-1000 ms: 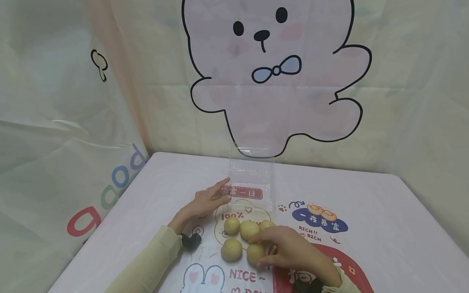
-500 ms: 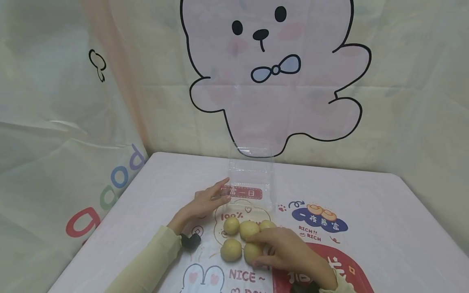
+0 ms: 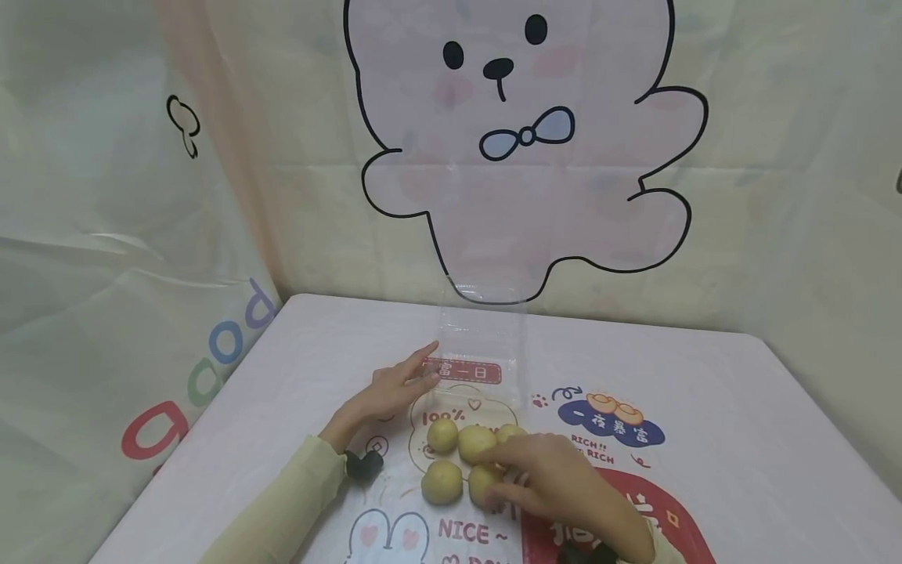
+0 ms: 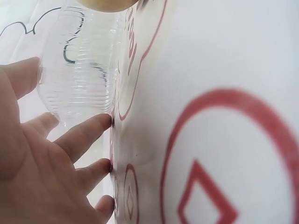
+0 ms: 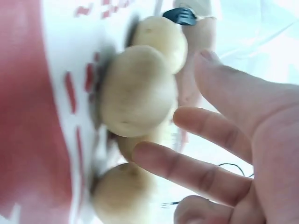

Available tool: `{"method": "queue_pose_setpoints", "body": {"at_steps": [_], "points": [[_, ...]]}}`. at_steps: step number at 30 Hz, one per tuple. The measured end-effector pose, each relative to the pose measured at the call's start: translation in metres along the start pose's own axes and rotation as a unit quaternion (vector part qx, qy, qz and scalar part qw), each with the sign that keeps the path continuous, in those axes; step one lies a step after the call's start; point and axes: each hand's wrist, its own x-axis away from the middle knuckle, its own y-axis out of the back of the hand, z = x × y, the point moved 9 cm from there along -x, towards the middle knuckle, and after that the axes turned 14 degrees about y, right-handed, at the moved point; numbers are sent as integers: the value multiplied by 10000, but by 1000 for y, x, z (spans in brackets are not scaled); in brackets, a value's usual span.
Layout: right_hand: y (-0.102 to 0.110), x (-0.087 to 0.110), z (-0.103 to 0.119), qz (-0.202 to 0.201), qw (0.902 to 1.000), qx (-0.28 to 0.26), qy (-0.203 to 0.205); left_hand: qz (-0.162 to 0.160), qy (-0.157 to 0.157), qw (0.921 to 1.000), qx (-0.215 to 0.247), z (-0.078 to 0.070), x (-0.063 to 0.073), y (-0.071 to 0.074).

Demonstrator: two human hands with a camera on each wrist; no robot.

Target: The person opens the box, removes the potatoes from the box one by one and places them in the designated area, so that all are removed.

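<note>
Your left hand lies flat on the printed white surface, fingers straight and spread, their tips against the near-left corner of a clear ribbed plastic box. From the head view the box is nearly invisible. The left wrist view shows its ribbed wall plainly, with your fingertips touching it.

Your right hand reaches over a cluster of five small round pale-yellow potatoes, which sits just in front of the box between your two hands. From the head view its fingers rest on the nearest-right potato. The right wrist view shows those fingers loosely extended and apart, close over the potatoes; I cannot tell whether they grip one.
</note>
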Motion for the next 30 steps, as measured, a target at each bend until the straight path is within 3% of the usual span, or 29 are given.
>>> {"method": "queue_pose_setpoints", "body": {"at_steps": [10,21,30], "points": [[24,1,1,-638,9978,-125,118,-346,55,9993,-118,-1,-4,2],[33,0,7,-1043,9925,-38,642,-478,-62,9988,-54,-5,-1,6],[36,1,2,-1065,9936,38,377,-369,224,9988,227,1,-4,8]]}}
